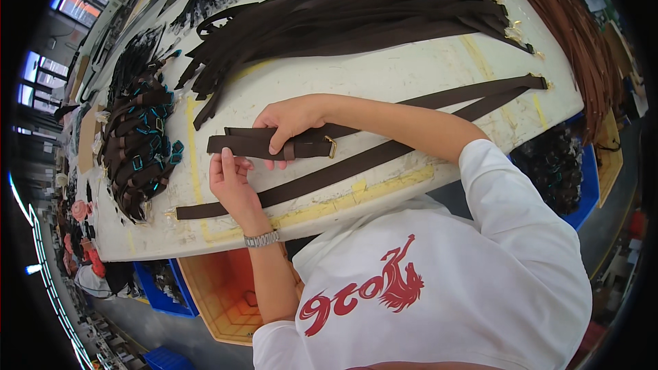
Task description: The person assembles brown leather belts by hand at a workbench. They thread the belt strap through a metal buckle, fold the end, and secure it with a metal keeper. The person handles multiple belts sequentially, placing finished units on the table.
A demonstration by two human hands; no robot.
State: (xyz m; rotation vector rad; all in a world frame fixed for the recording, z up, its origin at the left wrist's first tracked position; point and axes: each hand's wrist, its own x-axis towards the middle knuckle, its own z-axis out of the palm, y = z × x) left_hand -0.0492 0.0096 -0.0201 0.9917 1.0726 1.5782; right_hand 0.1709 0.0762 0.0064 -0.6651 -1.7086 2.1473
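Observation:
A dark brown flat strap [240,146] is folded into short layers above the white table. My right hand [295,120] is closed on it, thumb on top and fingers underneath, beside a narrow brown loop [289,151]. A gold-coloured metal buckle [332,147] sits at the right end of the folded part. With its fingertips, my left hand [232,181] pinches the lower edge near the left end. More dark strap [343,170] lies in a long, narrow V across the table, its bend at the far right. My right forearm hides part of it.
Beyond my hands, a thick bundle of dark straps [356,17] covers the table [439,62]. To the left lies a pile of straps with blue-wrapped buckles [147,137]. Reddish-brown straps [569,27] hang over the right edge. An orange bin [209,288] and blue crates [164,305] stand below.

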